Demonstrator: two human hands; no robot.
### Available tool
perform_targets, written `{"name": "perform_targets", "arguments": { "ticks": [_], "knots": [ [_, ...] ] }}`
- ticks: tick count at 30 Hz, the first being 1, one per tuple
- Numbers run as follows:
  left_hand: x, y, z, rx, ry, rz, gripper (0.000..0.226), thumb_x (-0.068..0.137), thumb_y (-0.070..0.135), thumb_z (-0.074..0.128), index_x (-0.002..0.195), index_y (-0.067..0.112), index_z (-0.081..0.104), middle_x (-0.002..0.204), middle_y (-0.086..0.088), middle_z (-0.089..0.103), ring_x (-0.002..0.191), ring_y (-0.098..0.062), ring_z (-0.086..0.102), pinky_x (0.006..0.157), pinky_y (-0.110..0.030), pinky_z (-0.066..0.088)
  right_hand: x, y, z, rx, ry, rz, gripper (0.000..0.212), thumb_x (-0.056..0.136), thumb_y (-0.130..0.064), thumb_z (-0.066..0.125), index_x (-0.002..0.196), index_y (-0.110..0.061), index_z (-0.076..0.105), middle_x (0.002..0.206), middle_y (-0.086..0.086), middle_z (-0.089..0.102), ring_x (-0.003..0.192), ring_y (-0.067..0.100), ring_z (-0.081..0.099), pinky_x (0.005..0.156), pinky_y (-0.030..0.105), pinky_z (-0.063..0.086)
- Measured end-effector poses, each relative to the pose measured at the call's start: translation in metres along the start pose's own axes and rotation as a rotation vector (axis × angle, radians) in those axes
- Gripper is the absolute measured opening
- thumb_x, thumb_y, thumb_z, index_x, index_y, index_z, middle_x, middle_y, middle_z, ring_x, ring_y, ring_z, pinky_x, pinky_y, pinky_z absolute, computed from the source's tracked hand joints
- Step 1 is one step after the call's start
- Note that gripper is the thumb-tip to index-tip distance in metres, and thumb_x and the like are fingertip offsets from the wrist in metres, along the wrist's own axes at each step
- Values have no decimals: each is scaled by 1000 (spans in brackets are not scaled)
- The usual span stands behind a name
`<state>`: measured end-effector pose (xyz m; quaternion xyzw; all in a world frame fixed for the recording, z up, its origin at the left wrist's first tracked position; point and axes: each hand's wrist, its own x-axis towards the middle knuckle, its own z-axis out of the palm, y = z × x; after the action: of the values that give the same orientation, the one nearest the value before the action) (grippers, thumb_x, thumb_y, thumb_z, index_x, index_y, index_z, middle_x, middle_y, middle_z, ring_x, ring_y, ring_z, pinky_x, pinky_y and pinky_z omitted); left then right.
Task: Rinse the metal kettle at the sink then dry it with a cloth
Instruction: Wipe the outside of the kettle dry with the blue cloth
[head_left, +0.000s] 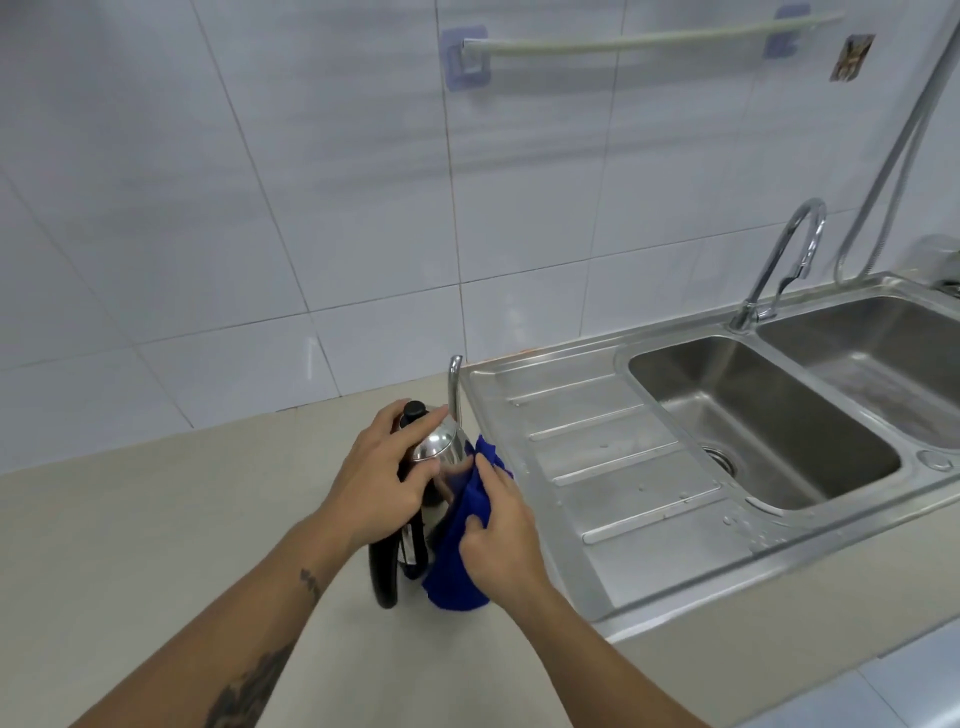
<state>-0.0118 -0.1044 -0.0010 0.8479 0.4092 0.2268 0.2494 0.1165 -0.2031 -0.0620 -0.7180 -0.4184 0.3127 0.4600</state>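
White tiled wall (260, 208) behind, beige countertop (156, 519) has loads of bare room on the left. Double-bowl steel sink (597, 426) to the right, bowls look empty, droplets on the drainboard. Metal kettle (441, 457) stands upright just beside the sink's edge. Left hand (379, 478) clamped over its lid, right hand (498, 540) pinching a blue cloth (462, 519) against its side.

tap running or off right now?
Off. No stream falls from the faucet spout, and the sink basin below shows no flow, only scattered droplets on the drainboard.
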Motion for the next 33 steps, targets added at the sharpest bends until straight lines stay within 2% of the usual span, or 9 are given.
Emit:
{"name": "perform_targets", "arguments": {
  "ticks": [3, 6, 9, 13, 17, 20, 25, 30, 33],
  "knots": [
    [4, -3, -8, -36, -108, 15, 64, 95, 20, 59, 145, 51, 34, 157, 17, 21, 143, -11, 25, 118, -34, 26, 2, 5, -11, -13, -95, 104, 70, 91, 3, 52, 151, -28, 35, 136, -6, 52, 112, 11, 57, 88, 24, 53],
    [14, 2, -16, 137, -213, -9, 75, 94, 13, 53, 149, 52, 21, 162, 17, 8, 149, -13, 6, 120, -41, 17, 10, 6, -27, -47, -149, 132, 71, 90, 4, 50, 150, -32, 37, 126, -7, 52, 96, 12, 61, 67, 17, 47],
    [23, 11, -19, 282, -258, -42, 88, 86, 1, 47, 150, 52, 16, 162, 19, 3, 144, -15, 5, 115, -44, 17, 11, 0, -51, -123, -80, 96, 74, 85, 3, 48, 148, -35, 41, 136, -3, 53, 103, 16, 61, 77, 26, 51],
    [28, 2, -15, 161, -247, 17, 87, 83, -8, 42, 149, 46, 27, 163, 14, 8, 149, -14, 7, 118, -35, 19, 16, -10, -87, -478, -12, 4, 75, 74, -6, 48, 145, -31, 44, 135, -3, 54, 103, 22, 56, 82, 34, 47],
    [31, -6, -7, 73, -188, 97, 84, 84, -16, 41, 145, 42, 41, 162, 14, 15, 150, -7, 9, 112, -18, 21, 18, 4, -89, -853, -153, 49, 70, 78, -18, 56, 144, -28, 34, 149, 6, 38, 119, 37, 47, 95, 49, 47],
    [20, -7, 2, 81, -72, 124, 86, 79, -17, 45, 144, 40, 44, 162, 10, 17, 147, -15, 21, 115, -31, 32, 9, 35, -74, -976, -236, 151, 80, 86, -31, 55, 153, -30, 13, 166, 6, 3, 146, 47, 12, 116, 64, 20],
    [-14, -14, 21, 105, 339, 138, 68, 78, -1, 47, 139, 28, 54, 149, -3, 43, 126, -28, 49, 106, -47, 40, -12, 82, -60, -1043, -286, 150, 82, 95, -51, 38, 157, -31, -11, 168, 3, -17, 152, 39, -14, 119, 64, -3],
    [-37, -19, 36, -23, 511, 30, 58, 84, -5, 54, 136, 22, 57, 135, 3, 53, 124, -19, 50, 106, -39, 42, -4, 68, -63, -923, -299, 190, 78, 96, -48, 43, 159, -30, 0, 169, 2, -10, 153, 39, -10, 118, 65, -2],
    [-37, -20, 33, -2, 519, 14, 53, 83, 1, 56, 134, 17, 59, 137, 0, 55, 125, -21, 51, 107, -41, 41, 6, 44, -65, -769, -219, 76, 63, 95, -37, 50, 152, -27, 25, 165, 1, 19, 150, 33, 19, 120, 63, 15]
  ]
}}
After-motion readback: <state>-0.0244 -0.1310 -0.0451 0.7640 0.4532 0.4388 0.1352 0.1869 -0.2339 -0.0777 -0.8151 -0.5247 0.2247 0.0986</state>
